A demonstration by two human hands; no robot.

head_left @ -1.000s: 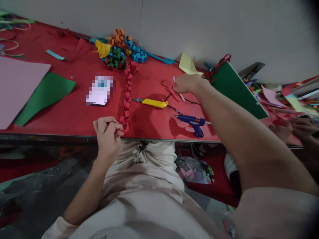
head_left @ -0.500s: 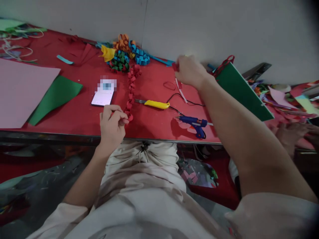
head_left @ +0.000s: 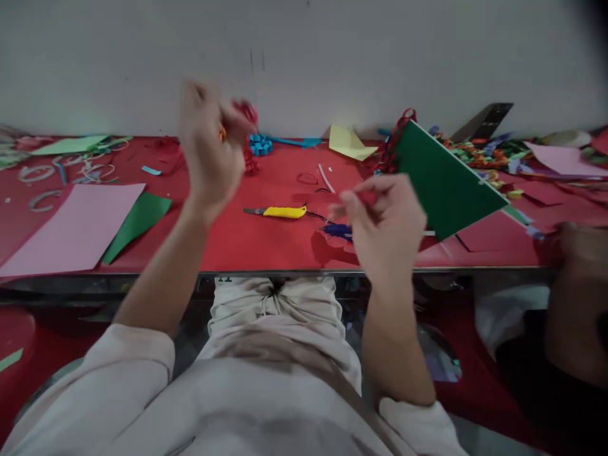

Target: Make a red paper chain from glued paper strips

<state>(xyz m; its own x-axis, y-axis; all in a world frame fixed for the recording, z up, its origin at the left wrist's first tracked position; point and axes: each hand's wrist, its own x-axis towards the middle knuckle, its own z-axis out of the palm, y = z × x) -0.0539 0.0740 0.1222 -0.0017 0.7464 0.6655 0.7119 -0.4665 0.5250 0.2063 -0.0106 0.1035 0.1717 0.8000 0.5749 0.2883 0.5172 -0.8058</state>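
From my remote seat I saw a long red table (head_left: 266, 244) set against a pale wall. On its left part lay a pink sheet (head_left: 71, 231), overlapping a green sheet (head_left: 140, 215), with paper loops (head_left: 42, 183) and a light green sheet (head_left: 69, 145) farther back. Near the middle lay a yellow-handled knife (head_left: 278, 212), a white stick (head_left: 325, 178) and a thin red loop (head_left: 306, 178). A blue glue gun (head_left: 337, 231) was half hidden behind my right hand (head_left: 387, 221). By the wall sat a blue paper chain (head_left: 260, 144) and a folded yellow paper (head_left: 349, 142). A green board (head_left: 446, 183) rested tilted on the right, and beyond it lay mixed colored scraps (head_left: 479, 155).
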